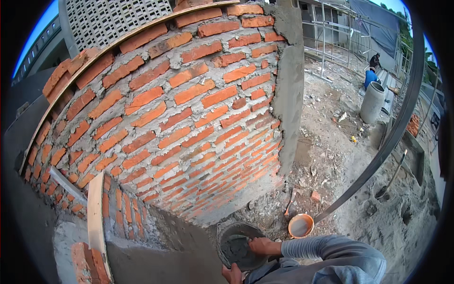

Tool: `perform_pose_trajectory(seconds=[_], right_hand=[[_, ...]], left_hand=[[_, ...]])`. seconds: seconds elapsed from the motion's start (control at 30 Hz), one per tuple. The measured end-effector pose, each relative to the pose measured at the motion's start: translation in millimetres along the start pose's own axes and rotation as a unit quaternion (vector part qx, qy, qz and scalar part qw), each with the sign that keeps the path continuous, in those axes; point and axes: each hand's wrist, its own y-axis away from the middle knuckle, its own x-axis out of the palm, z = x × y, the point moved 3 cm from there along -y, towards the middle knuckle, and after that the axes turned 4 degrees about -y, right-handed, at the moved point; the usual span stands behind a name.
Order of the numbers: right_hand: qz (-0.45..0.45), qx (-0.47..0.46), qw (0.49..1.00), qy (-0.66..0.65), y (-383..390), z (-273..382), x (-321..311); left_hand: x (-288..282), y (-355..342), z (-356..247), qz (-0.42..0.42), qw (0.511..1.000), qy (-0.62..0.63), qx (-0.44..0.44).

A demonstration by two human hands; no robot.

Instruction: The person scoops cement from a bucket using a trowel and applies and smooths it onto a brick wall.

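Note:
A black bucket (221,242) with wet grey mortar (238,250) in it stands at the foot of a brick wall (189,113), low in the view. My left hand (231,273) is closed on its near rim, with the fingers partly cut off by the lower edge. Over the mortar, on the bucket's right side, my right hand (264,246) is curled closed. Whatever it holds, if anything, is hidden. Just right of my right forearm sits an orange bucket (301,226) with greyish liquid in it.
A wooden board (97,213) lines the low wall's edge at left. A dark metal bar (378,163) arcs down on the right. A long-handled tool (291,202) and brick piece (316,195) lie on rubble. Farther off are a concrete cylinder (372,103) and two people (371,77).

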Motion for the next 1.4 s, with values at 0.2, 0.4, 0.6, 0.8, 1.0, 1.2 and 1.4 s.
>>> perform_pose_trajectory(seconds=[0.2,0.4,0.6,0.8,1.0,1.2,1.4], right_hand=[[0.042,-0.141,0.980,-0.134,14,-16,-2],[0.044,0.035,0.995,-0.082,-20,-22,-73],[-0.012,-0.151,0.988,-0.038,-10,-1,-20],[0.181,-0.082,0.975,-0.103,4,13,-77],[0.028,0.054,0.998,0.017,-10,-9,-73],[0.123,-0.084,0.988,-0.032,12,38,-57],[0.267,0.256,0.741,-0.560,11,57,-98]], left_hand=[[12,-53,84,0.011,0.994,-0.107,0.026],[7,-32,9,-0.054,0.985,-0.162,0.021],[5,-22,-8,0.021,0.999,-0.026,-0.011],[3,-34,38,-0.094,0.989,0.106,0.032],[0,-7,-44,-0.057,0.987,0.055,0.137],[-28,1,-26,-0.079,0.982,0.127,0.119],[-34,4,2,-0.090,0.983,0.124,0.101]])
